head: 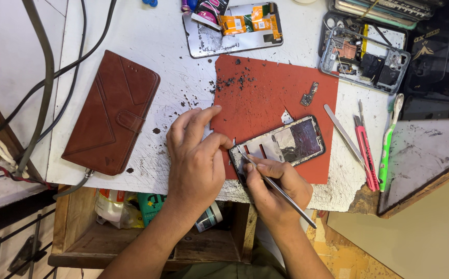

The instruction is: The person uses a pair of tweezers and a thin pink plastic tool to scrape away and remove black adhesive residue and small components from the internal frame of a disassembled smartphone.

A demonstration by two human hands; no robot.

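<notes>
Phone frame (279,144) sits mid-frame on the red mat (266,93); left hand (196,160) has fingers curled, pinning its lower-left end, and right hand (273,188) pinches thin tweezers (279,190) with the tip at that same corner. Risk: the tip skids off bare metal and gouges the foil area, or jabs the left thumb right beside it. The frame's end overhangs the mat, so hard prying could pivot it.

Two bare forearms rise from the lower edge of the view and draw close together over the surface. The left hand (196,157) lies palm down, knuckles up, its fingers curled and bunched, thumb and forefinger tips pressed at the near left corner of the opened phone (279,144). The right hand (276,188), just below that same corner, is curled into a pen-like grip around a thin metal tool (279,190), whose tip points up toward the phone's near left corner.
</notes>
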